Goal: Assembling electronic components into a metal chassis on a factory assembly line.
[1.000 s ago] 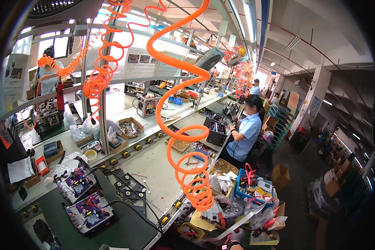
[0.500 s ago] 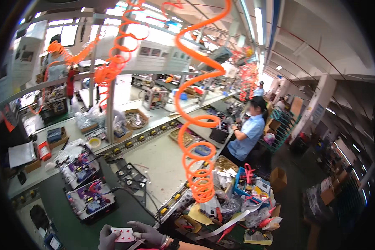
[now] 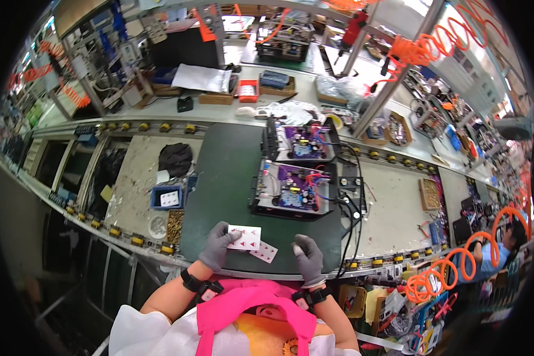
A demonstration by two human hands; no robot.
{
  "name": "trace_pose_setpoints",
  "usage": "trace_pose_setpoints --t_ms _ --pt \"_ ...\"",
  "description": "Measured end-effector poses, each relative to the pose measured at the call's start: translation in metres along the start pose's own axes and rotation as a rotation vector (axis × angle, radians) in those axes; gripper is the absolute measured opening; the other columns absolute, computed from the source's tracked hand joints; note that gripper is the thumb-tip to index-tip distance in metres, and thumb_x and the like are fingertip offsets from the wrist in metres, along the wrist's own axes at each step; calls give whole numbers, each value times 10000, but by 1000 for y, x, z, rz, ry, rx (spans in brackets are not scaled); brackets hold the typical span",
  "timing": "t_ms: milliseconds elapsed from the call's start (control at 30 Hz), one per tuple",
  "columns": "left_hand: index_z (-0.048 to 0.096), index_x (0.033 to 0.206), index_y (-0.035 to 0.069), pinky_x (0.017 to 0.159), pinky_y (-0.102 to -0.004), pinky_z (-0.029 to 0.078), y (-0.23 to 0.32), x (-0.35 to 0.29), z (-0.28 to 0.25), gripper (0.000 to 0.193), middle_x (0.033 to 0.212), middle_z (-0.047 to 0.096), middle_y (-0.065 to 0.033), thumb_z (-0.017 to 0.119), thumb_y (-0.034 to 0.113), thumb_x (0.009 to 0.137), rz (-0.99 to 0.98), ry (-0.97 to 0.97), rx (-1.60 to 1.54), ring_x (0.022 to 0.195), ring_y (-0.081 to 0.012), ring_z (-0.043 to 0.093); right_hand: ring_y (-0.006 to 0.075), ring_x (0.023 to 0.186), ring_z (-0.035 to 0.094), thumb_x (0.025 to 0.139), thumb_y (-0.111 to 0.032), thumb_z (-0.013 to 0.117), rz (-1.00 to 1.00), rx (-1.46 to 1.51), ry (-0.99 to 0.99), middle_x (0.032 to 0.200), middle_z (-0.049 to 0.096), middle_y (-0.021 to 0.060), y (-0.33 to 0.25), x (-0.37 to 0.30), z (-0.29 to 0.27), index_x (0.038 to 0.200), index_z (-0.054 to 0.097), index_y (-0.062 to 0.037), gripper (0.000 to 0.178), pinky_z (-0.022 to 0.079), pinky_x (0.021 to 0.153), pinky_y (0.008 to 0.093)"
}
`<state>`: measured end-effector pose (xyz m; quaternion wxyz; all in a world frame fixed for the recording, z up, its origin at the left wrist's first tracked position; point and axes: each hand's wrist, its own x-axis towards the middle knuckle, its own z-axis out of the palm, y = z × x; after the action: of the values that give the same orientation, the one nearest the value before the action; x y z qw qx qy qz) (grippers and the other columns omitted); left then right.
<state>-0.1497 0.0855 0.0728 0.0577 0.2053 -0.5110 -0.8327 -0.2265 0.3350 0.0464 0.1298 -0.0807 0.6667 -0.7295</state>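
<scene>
My left hand [image 3: 217, 247], in a grey glove, is closed on the left edge of a white label sheet [image 3: 250, 237] with red triangle-like marks. A second white sheet with similar marks [image 3: 265, 253] slants out from beneath it, over the green mat [image 3: 219, 178]. My right hand [image 3: 308, 260], also gloved, is apart from the sheets on the right. Its fingers are curled together, and whatever they may hold is too small to make out. Beyond my hands stand two open black housings with purple circuit boards, the nearer one [image 3: 293, 188] in front of the farther one [image 3: 305, 141].
Black cables [image 3: 355, 222] run along the mat's right side. Left of the mat, a blue bin [image 3: 167, 198] holds another white sheet, beside a tray of small brass-coloured parts [image 3: 175, 225]. A red box [image 3: 248, 91] stands on the back shelf. Orange coiled hoses [image 3: 451, 276] hang at right.
The view has turned left and downward onto the mat. My hands have come apart: the left keeps the sheet, while the right has moved away from it.
</scene>
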Motion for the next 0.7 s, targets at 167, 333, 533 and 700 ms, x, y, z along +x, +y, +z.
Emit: trace_pose_setpoints --t_ms 167,333,533,700 --pt "534 944 20 664 -271 529 -11 -6 -65 119 866 604 -56 611 72 869 -26 177 -70 762 -129 616 303 992 573 737 -235 691 -384 -1206 -527 1132 571 120 32 7 18 1206 558 -164 492 478 814 412" --pt "535 1021 -8 558 -310 564 -21 25 -140 184 912 632 -95 600 101 888 -48 511 -10 728 -170 646 353 1027 528 705 -242 637 -580 -1467 -656 1165 541 140 80 0 28 1173 548 -142 487 463 811 474" --pt "520 1090 45 467 -306 568 -19 82 -257 216 971 638 -103 581 119 897 119 816 -84 727 -209 673 293 883 583 758 -168 562 -624 -1539 -698 988 611 93 87 6 32 1139 571 -121 383 485 708 429" --pt "487 1129 32 691 -459 518 2 90 -275 402 1071 600 -181 680 179 809 -101 1084 400 935 -317 625 294 847 589 741 -149 574 -667 -1467 -595 944 619 84 93 15 29 1114 584 -138 374 486 695 435"
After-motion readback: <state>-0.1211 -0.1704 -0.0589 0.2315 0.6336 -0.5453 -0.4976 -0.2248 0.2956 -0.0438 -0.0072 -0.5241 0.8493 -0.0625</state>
